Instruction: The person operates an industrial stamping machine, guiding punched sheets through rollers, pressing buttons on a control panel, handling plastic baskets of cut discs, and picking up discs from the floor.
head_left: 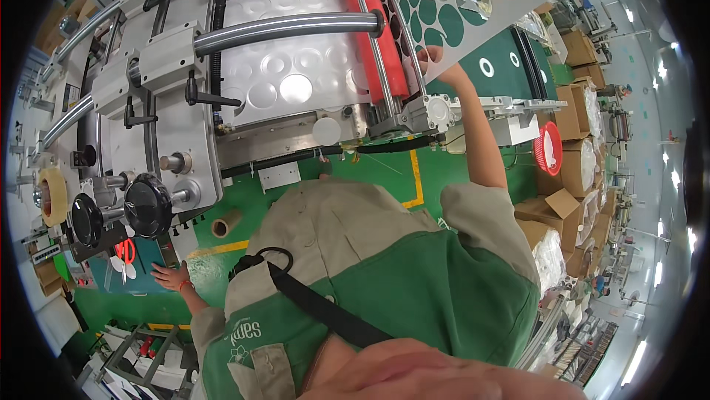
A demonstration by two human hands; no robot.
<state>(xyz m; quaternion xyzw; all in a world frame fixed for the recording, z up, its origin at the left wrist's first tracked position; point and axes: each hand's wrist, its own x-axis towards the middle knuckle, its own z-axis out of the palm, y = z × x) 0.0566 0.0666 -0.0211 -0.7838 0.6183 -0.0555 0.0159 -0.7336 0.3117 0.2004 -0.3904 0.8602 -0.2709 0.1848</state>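
Note:
My left hand (170, 276) is stretched out low at the left with its fingers spread and nothing in it. Close by, red-handled scissors (124, 252) lie on a teal surface. On the other side, my right hand (447, 65) is at the lower edge of a white sheet punched with round holes (473, 43), its curled fingers partly covered by the sheet. This sheet rises to the upper right from beside a red roller (376, 45) on the machine. Left of the roller, a pale sheet with round cut outlines (296, 67) lies flat on the machine bed.
Steel bars (288, 32), black clamp levers (211, 95) and black hand knobs (148, 205) stand out from the machine. A green conveyor belt (503, 71) carries white rings (486, 68). Cardboard boxes (551, 207) and a red basket (548, 148) are at the right.

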